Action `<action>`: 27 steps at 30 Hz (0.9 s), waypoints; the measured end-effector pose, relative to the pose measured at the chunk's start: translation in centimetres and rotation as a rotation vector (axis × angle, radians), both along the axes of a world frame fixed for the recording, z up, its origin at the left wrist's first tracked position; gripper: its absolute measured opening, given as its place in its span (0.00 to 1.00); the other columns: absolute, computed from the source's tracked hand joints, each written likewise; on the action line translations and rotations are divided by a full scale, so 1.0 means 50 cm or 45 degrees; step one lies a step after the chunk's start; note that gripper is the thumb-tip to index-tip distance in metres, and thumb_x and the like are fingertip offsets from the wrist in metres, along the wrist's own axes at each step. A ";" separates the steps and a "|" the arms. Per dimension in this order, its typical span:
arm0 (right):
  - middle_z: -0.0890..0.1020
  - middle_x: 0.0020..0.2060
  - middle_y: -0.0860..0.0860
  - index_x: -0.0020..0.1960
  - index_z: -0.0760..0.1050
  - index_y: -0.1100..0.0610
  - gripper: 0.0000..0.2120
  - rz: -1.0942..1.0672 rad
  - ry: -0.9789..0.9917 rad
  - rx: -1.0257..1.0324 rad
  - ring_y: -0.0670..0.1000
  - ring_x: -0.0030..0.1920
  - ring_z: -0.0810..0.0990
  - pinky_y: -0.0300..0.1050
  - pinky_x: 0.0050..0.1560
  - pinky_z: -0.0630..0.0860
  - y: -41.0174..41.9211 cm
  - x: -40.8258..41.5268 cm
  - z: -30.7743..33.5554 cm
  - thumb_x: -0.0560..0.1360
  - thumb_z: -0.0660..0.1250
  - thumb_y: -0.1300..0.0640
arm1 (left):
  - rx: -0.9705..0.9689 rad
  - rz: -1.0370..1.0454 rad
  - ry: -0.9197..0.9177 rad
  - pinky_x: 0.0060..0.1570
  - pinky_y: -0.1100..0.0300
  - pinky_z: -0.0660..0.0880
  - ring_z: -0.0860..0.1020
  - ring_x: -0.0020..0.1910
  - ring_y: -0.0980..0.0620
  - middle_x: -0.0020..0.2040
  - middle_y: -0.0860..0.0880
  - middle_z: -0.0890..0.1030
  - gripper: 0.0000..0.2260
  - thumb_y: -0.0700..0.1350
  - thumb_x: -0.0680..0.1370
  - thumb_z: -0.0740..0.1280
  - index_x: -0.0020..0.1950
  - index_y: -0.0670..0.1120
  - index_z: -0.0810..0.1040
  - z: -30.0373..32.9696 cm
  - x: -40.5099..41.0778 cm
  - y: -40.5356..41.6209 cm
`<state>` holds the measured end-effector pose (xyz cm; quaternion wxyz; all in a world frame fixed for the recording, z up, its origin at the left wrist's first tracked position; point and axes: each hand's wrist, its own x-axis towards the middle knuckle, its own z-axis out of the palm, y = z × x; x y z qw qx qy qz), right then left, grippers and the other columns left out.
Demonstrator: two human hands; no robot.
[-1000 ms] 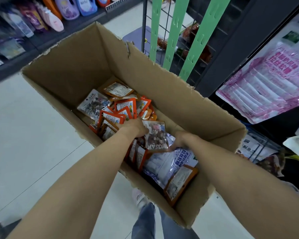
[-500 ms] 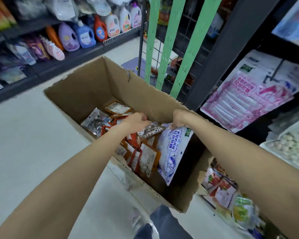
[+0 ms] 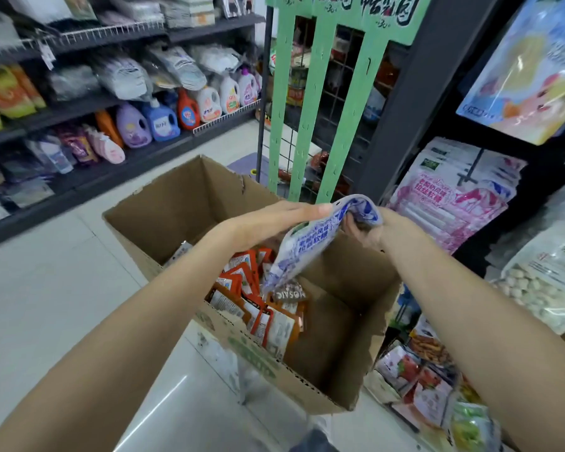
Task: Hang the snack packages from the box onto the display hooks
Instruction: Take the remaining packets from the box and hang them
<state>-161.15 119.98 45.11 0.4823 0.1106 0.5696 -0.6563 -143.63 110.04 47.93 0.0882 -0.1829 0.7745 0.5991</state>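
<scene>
A blue and white snack package (image 3: 310, 246) hangs above the open cardboard box (image 3: 163, 207), lifted clear of the pile. My right hand (image 3: 375, 233) grips its bent top edge from the right. My left hand (image 3: 268, 223) lies against the package's left side with straight fingers. Inside the box lie several orange packets (image 3: 242, 288) and a dark packet marked MOSAIC (image 3: 289, 293). Pink packages (image 3: 450, 203) of the same kind hang on a display hook (image 3: 470, 171) on the dark rack to the right.
A green slotted hanging strip (image 3: 307, 125) stands behind the box against a wire grid. Shelves with detergent bottles (image 3: 157, 119) run along the left. More snack bags (image 3: 421, 370) hang low on the right rack. Pale floor (image 3: 46, 305) lies to the left.
The blue and white package has risen out of the box to above its rim, its top now folded over. My left hand let go of the dark packet and moved onto the package.
</scene>
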 end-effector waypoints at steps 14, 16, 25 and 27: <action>0.79 0.50 0.51 0.56 0.74 0.57 0.22 0.225 1.406 0.088 0.48 0.51 0.76 0.44 0.57 0.71 -0.015 0.016 0.170 0.81 0.51 0.41 | -1.348 0.448 0.353 0.45 0.50 0.75 0.76 0.45 0.41 0.39 0.48 0.75 0.09 0.38 0.80 0.59 0.42 0.44 0.74 0.157 -0.055 -0.078; 0.77 0.40 0.45 0.50 0.76 0.55 0.14 0.283 1.707 -0.019 0.41 0.40 0.73 0.32 0.43 0.67 0.002 0.010 0.203 0.80 0.59 0.46 | -1.351 0.438 0.443 0.43 0.51 0.75 0.76 0.44 0.40 0.38 0.45 0.75 0.08 0.38 0.80 0.59 0.43 0.40 0.75 0.188 -0.084 -0.070; 0.80 0.36 0.49 0.45 0.82 0.58 0.05 0.047 2.100 0.257 0.49 0.40 0.76 0.40 0.40 0.67 0.127 -0.095 0.257 0.75 0.68 0.59 | -1.158 0.262 0.611 0.53 0.48 0.76 0.79 0.47 0.43 0.49 0.42 0.82 0.09 0.38 0.79 0.60 0.51 0.40 0.80 0.231 -0.253 0.002; 0.81 0.38 0.49 0.45 0.83 0.59 0.05 0.046 2.076 0.329 0.49 0.42 0.76 0.44 0.43 0.68 0.155 -0.116 0.243 0.74 0.69 0.60 | -1.149 0.189 0.588 0.52 0.49 0.76 0.79 0.48 0.42 0.48 0.43 0.83 0.08 0.38 0.79 0.61 0.49 0.40 0.81 0.219 -0.286 0.023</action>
